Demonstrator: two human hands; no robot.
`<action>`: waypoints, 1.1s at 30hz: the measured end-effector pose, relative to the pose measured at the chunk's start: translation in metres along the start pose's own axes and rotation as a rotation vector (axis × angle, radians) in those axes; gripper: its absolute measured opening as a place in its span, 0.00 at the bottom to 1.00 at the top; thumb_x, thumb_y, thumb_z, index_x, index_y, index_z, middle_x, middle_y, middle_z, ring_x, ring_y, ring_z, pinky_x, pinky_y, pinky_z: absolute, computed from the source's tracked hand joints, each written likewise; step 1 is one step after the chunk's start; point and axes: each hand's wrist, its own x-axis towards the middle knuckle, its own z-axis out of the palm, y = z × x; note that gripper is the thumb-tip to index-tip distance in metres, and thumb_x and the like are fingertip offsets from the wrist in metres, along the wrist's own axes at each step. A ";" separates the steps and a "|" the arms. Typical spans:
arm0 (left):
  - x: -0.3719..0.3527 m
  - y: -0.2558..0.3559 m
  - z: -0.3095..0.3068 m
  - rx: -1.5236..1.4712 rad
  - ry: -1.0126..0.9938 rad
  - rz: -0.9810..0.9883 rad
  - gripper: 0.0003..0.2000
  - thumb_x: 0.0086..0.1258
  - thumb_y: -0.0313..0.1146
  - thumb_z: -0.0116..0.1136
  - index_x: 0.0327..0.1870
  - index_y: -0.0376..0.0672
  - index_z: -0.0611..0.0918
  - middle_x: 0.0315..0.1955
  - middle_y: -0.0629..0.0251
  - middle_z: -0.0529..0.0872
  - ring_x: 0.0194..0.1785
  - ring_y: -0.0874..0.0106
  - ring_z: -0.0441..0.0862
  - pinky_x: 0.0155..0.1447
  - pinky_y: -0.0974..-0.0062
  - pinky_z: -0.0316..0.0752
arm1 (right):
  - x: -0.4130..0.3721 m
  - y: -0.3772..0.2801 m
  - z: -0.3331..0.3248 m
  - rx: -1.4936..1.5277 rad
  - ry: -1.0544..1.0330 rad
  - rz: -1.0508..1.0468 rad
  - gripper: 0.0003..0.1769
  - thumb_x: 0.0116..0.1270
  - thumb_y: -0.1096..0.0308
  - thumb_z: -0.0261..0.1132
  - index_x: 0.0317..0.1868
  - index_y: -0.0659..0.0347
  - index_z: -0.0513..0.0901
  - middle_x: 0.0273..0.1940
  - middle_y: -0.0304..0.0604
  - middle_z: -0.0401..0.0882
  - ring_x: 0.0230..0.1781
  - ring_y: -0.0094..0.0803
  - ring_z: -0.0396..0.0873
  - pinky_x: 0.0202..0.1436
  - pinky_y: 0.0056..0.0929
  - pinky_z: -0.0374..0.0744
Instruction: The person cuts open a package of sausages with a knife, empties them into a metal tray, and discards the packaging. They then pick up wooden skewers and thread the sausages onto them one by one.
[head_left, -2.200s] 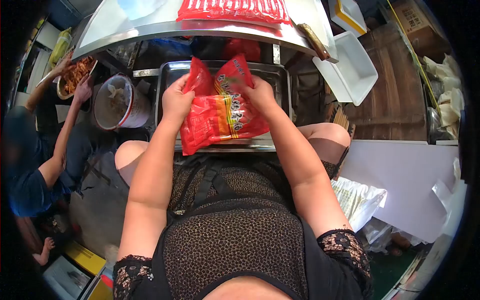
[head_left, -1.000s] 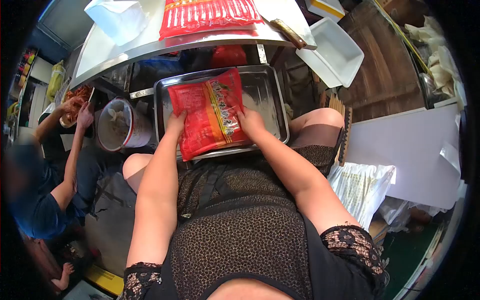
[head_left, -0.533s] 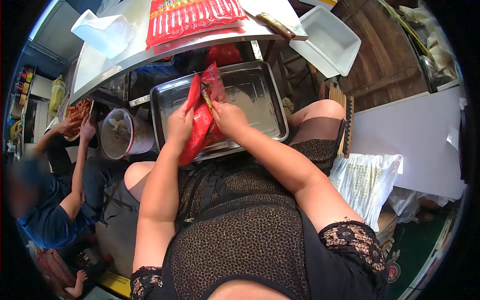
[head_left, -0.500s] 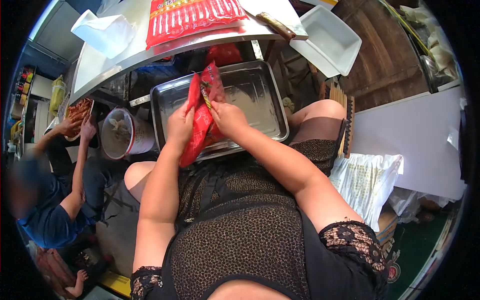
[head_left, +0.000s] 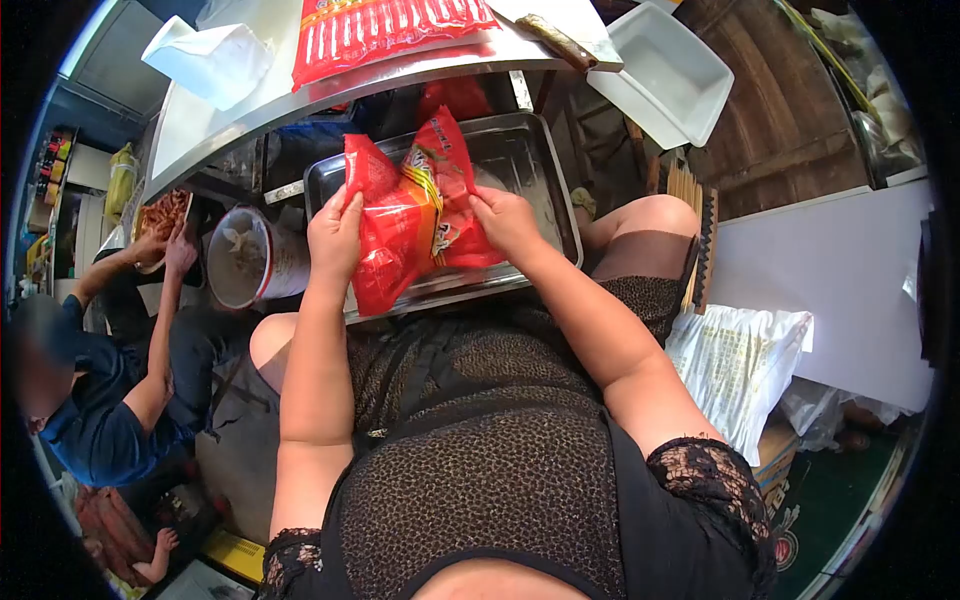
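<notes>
Between my two hands a red plastic food bag (head_left: 400, 225) with yellow and white print is spread out over the metal tray (head_left: 545, 200) on my lap. My left hand (head_left: 335, 235) pinches the bag's left side, thumb on top. At its right side my right hand (head_left: 505, 222) grips it the same way. What is inside the bag does not show clearly. The tray's visible floor looks wet or smeared.
On the white table (head_left: 270, 110) ahead lie a red sausage pack (head_left: 390, 40) and a knife (head_left: 557, 43). A white tub (head_left: 670, 75) stands to the right, a bucket (head_left: 240, 260) to the left. Beyond it, a co-worker's hands (head_left: 165, 250) handle reddish food. Skewers (head_left: 685, 190) stand beside my knee.
The red bag was folded and narrow; now it is opened out wide and faces up. My hands have moved apart, the left one leftward and the right one rightward, both still holding it.
</notes>
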 end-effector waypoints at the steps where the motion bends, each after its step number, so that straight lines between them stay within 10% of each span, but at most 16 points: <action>1: -0.001 0.005 0.002 0.014 -0.024 -0.006 0.14 0.71 0.30 0.55 0.53 0.34 0.80 0.43 0.66 0.86 0.45 0.82 0.79 0.51 0.81 0.73 | -0.002 -0.008 -0.001 -0.009 0.021 -0.031 0.15 0.67 0.61 0.58 0.47 0.60 0.83 0.41 0.55 0.82 0.43 0.49 0.81 0.47 0.40 0.78; 12: 0.007 0.041 0.026 0.051 0.043 0.149 0.13 0.70 0.33 0.56 0.50 0.35 0.82 0.38 0.61 0.87 0.40 0.77 0.82 0.48 0.78 0.74 | -0.008 -0.029 -0.045 -0.091 0.200 -0.205 0.14 0.68 0.65 0.60 0.49 0.65 0.82 0.41 0.49 0.85 0.40 0.32 0.83 0.45 0.26 0.77; 16: 0.029 0.032 0.020 0.172 -0.027 0.066 0.13 0.71 0.37 0.56 0.48 0.38 0.83 0.33 0.61 0.88 0.36 0.77 0.82 0.42 0.76 0.75 | -0.008 -0.019 -0.067 -0.017 0.098 -0.101 0.15 0.68 0.62 0.57 0.48 0.62 0.82 0.43 0.55 0.82 0.44 0.47 0.81 0.48 0.35 0.77; 33: 0.008 0.014 0.045 0.086 -0.025 0.019 0.15 0.70 0.38 0.56 0.52 0.40 0.82 0.40 0.59 0.87 0.41 0.78 0.82 0.48 0.78 0.74 | -0.027 -0.002 -0.087 0.034 0.267 -0.030 0.16 0.68 0.62 0.58 0.50 0.61 0.82 0.42 0.53 0.83 0.43 0.43 0.83 0.46 0.32 0.78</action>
